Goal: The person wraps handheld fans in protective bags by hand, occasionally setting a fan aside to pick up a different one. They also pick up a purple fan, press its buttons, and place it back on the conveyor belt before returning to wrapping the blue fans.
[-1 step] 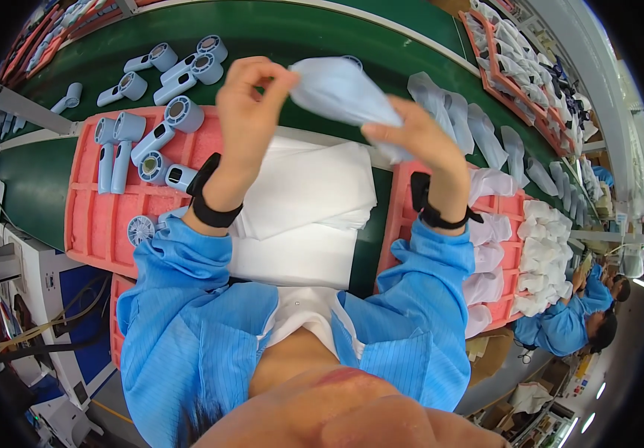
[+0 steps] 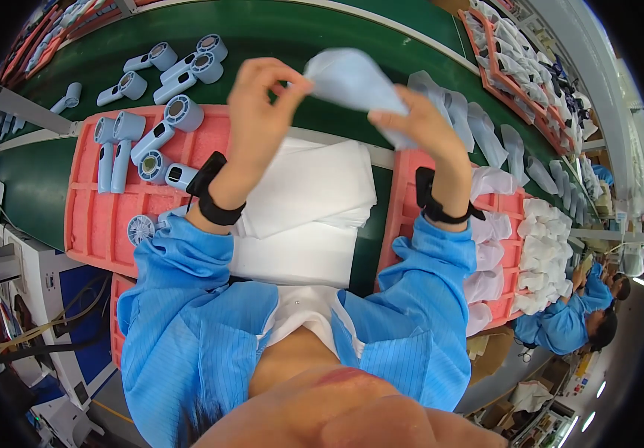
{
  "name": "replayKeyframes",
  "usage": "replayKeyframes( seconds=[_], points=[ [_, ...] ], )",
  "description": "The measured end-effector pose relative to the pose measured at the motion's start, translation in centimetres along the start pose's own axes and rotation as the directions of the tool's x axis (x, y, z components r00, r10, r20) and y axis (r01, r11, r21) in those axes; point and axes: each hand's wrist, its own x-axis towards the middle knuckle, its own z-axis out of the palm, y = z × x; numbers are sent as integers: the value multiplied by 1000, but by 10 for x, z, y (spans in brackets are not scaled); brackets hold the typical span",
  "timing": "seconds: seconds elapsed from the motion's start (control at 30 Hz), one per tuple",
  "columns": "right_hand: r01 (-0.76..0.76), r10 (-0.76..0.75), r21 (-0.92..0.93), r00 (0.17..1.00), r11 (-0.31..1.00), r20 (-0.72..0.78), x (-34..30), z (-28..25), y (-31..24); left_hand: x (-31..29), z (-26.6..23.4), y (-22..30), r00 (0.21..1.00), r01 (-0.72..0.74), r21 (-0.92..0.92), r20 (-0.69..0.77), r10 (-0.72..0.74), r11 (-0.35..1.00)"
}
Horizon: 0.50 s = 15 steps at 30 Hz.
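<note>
A pale blue handheld fan in a translucent white bag (image 2: 353, 81) is held up over the green belt, its wide end toward the left. My left hand (image 2: 266, 101) is closed in a pinch at the left edge of the bag. Around the narrower lower end, my right hand (image 2: 422, 125) is closed, thumb on the near side. Below and between my forearms lies a stack of flat white bags (image 2: 310, 190). Unwrapped blue handheld fans (image 2: 183, 114) rest on the pink tray (image 2: 86, 228) by my left arm.
More bare fans (image 2: 206, 67) lie on the green belt (image 2: 277, 30) at the far left. Bagged fans (image 2: 487, 138) line the belt at right. A second pink tray (image 2: 404, 183) holds wrapped fans (image 2: 490, 224). Co-workers in blue (image 2: 561, 328) sit at the far right.
Both my hands and the bagged fan have shifted a little to the right, and the fan's wide end is slightly higher. The grip looks the same.
</note>
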Motion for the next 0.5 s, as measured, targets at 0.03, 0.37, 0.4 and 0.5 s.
replayKeyframes(
  seconds=[0.03, 0.37, 0.4, 0.5],
  points=[
    [-78, 53, -138, 983, 987, -176, 11, -10, 15, -7, 13, -2, 991, -91, 129, 105, 78, 988],
    [-400, -118, -721, 826, 566, -551, 110, -9, 114, -72, 56, -54, 781, -487, 497, 616, 103, 718],
    [-314, -119, -717, 867, 622, -483, 123, -3, 99, -71, 54, -57, 785, -486, 505, 611, 102, 714],
    [-28, -261, -517, 839, 856, -478, 163, -1, 124, -71, 70, -57, 786, -516, 519, 604, 135, 681]
  ],
)
